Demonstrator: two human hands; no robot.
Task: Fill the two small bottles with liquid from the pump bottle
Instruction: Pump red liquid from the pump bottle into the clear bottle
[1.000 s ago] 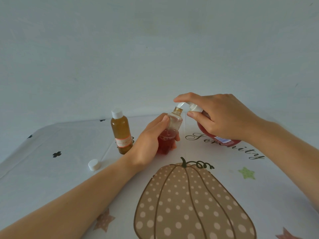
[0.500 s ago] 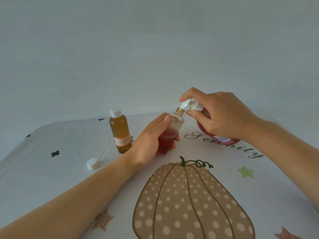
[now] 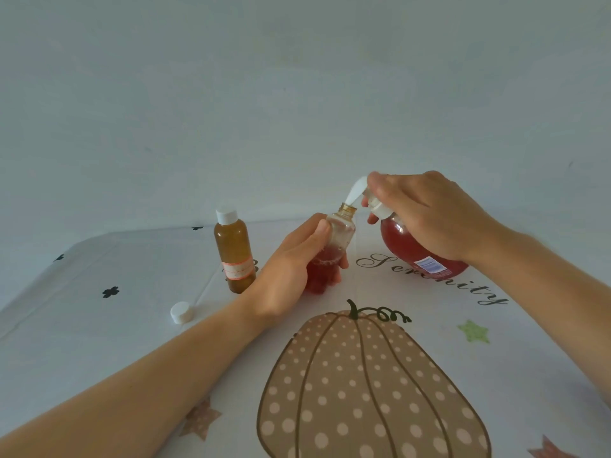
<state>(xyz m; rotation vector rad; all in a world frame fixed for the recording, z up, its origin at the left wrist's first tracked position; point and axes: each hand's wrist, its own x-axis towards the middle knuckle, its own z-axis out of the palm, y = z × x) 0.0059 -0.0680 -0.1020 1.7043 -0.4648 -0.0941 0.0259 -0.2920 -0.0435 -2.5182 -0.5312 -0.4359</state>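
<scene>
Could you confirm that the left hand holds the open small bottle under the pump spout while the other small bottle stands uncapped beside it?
Not quite: the head view shows the other bottle wearing its white cap; a loose cap lies on the cloth. The left hand does hold the open bottle under the spout of the pump bottle.

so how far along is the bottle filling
Done, apparently: the capped small bottle stands filled nearly to its neck. In hand: the left hand grips the open small bottle, which has red liquid in about its lower half. The right hand holds the head of the pump bottle, with the spout at the open mouth. Left: top it up, then fit the loose white cap.
</scene>
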